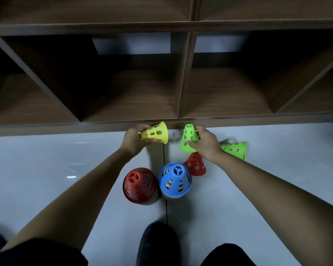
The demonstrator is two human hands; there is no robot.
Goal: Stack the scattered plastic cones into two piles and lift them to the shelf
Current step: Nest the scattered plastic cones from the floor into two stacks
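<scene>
Two at once: gripped yellow cone with left hand, fingers curled round narrow end, wide mouth turned to 3 o'clock. Held it sideways, clear of floor, just in front of shelf base, probably for tipping mouth-down over a pile. Had red pile upright on floor at 6 o'clock from that hand, narrow top up. Had blue pile at its 3 o'clock, touching or just beside, could not tell which; other colours visible under blue rim. Had both piles near shoe, likely for easy reach and for one lift per hand later. Pinched green cone with right hand at 12 o'clock from blue pile, thumb on near wall, fingers curled behind, small end up. Could not tell whether rim rested on floor or hung just clear. Took it by wall, not by tip, probably for level nesting. Had red cone upright at 6 o'clock from green cone, partly under right wrist, near blue pile. Had second green cone on its side at 3 o'clock from right hand, mouth to 3 o'clock, narrow end hidden behind hand. Judged stacking well on but unfinished: two cones in hand, two loose on floor, neither pile raised to shelf yet.
</scene>
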